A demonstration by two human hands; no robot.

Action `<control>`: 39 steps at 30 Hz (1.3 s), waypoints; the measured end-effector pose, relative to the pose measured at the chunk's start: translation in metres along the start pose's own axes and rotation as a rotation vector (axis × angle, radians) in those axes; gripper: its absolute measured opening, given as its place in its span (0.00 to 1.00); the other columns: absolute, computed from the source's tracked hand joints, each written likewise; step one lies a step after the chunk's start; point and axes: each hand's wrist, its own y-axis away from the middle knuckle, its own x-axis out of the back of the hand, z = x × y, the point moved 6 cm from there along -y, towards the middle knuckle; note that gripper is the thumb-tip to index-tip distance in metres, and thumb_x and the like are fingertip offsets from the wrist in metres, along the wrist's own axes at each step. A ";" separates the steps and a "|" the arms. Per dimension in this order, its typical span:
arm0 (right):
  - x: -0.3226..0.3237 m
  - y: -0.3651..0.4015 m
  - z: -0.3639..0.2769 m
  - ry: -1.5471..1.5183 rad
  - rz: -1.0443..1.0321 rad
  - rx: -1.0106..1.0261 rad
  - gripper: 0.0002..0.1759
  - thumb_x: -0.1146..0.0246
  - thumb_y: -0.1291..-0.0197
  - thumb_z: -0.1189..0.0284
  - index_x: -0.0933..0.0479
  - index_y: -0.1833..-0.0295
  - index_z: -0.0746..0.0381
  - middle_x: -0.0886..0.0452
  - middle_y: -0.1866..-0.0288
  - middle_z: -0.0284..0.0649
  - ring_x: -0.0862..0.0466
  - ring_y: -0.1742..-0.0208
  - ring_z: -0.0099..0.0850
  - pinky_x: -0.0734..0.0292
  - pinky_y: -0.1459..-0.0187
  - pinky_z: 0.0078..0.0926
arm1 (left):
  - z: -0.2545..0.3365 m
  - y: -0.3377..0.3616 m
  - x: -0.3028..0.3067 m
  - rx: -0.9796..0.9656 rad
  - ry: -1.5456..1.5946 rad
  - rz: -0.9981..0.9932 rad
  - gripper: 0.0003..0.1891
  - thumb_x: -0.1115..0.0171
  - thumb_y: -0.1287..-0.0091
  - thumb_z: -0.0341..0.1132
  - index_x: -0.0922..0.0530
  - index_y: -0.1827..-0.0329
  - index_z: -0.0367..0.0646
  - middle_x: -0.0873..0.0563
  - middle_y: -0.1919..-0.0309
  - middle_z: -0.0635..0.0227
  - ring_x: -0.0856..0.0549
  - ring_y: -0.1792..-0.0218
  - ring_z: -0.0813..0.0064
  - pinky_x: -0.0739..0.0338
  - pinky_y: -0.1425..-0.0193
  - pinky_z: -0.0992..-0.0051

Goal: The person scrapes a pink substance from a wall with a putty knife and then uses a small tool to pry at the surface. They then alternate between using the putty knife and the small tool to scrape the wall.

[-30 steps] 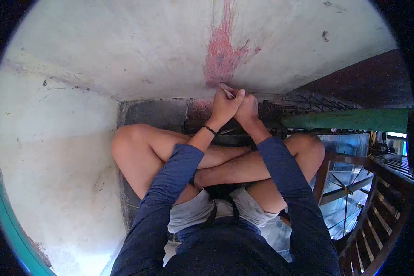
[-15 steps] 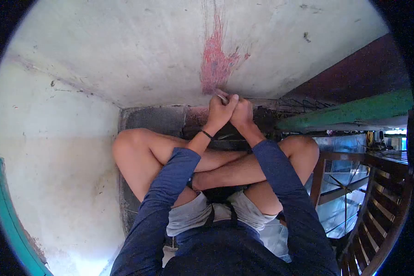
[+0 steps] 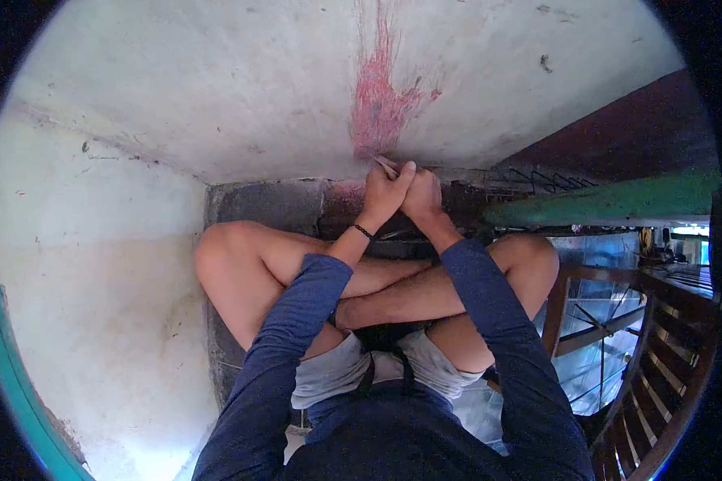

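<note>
Both of my hands are together low against the pale wall [image 3: 257,88], at the bottom of a scraped red patch [image 3: 381,104]. A thin, flat metal scraper [image 3: 387,167] sticks out at the top, its tip at the lower edge of the patch. My left hand [image 3: 385,197], with a dark bracelet at the wrist, is closed around it. Pressed against its side, my right hand [image 3: 422,195] is also closed; the handle is hidden in the fingers, so its shape cannot be made out.
Dark floor tiles [image 3: 265,210] meet the wall's base beneath my crossed legs [image 3: 257,260]. To the right, a green beam [image 3: 610,200] runs near the wall, above a brown slatted wooden chair [image 3: 666,361]. A teal frame [image 3: 16,377] edges the left wall [image 3: 112,297].
The view has shifted slightly. More of the scraper's blade now shows above my hands, at the lower end of the red patch. Both hands keep the same grip.
</note>
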 end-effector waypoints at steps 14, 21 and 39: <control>-0.008 0.006 0.009 -0.056 0.034 -0.068 0.15 0.39 0.44 0.62 0.17 0.57 0.60 0.19 0.71 0.57 0.17 0.65 0.56 0.22 0.65 0.49 | 0.001 0.006 -0.002 0.087 0.029 -0.089 0.19 0.32 0.40 0.44 0.24 0.66 0.32 0.15 0.71 0.52 0.14 0.68 0.65 0.23 0.65 0.64; -0.002 0.003 0.004 -0.105 0.043 -0.032 0.17 0.41 0.43 0.60 0.17 0.65 0.63 0.18 0.70 0.57 0.17 0.65 0.57 0.22 0.60 0.52 | 0.014 0.005 0.001 0.015 -0.051 -0.055 0.20 0.34 0.39 0.45 0.21 0.65 0.31 0.15 0.75 0.49 0.14 0.70 0.61 0.24 0.67 0.61; -0.010 0.006 0.010 -0.070 0.083 -0.043 0.17 0.41 0.44 0.60 0.17 0.66 0.62 0.18 0.70 0.56 0.18 0.67 0.58 0.22 0.62 0.54 | 0.019 0.008 0.003 0.017 -0.030 -0.032 0.23 0.30 0.42 0.47 0.27 0.71 0.32 0.20 0.80 0.56 0.21 0.76 0.70 0.26 0.71 0.63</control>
